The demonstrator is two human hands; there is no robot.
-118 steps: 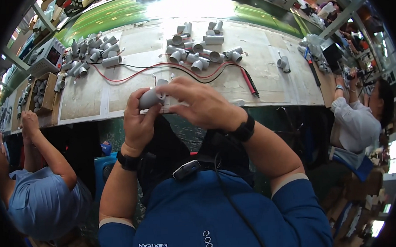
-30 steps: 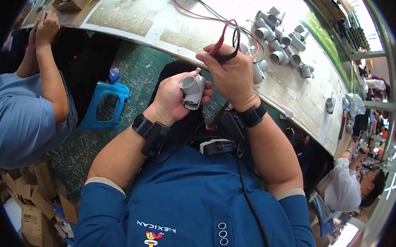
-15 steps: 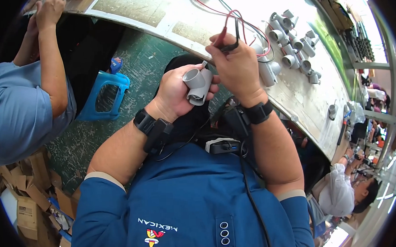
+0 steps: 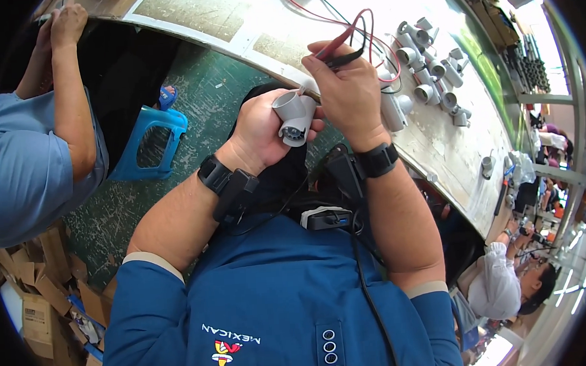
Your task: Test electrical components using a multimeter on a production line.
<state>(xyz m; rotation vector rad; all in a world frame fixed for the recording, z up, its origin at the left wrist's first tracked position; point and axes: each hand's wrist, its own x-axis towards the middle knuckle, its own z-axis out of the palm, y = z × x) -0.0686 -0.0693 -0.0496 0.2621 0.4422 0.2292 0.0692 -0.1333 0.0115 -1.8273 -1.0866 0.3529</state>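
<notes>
The person's left-hand grip (image 4: 262,128) is closed around a grey pipe fitting (image 4: 296,120), above the lap beside the worktop (image 4: 447,152). The right-hand grip (image 4: 351,94) holds a red probe (image 4: 333,47) and a black probe (image 4: 348,58) near the fitting. Beyond, more grey fittings (image 4: 454,76) lie clustered on the worktop.

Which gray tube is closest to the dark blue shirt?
The tube in the left hand: it's held off the table, while the others lie on it.

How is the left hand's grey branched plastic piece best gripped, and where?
Probably by the rounded barrel of the grey piece, from the left, as the left hand does: its curve suits wrapping, leaving the side tube and dark-faced end uncovered.
</notes>
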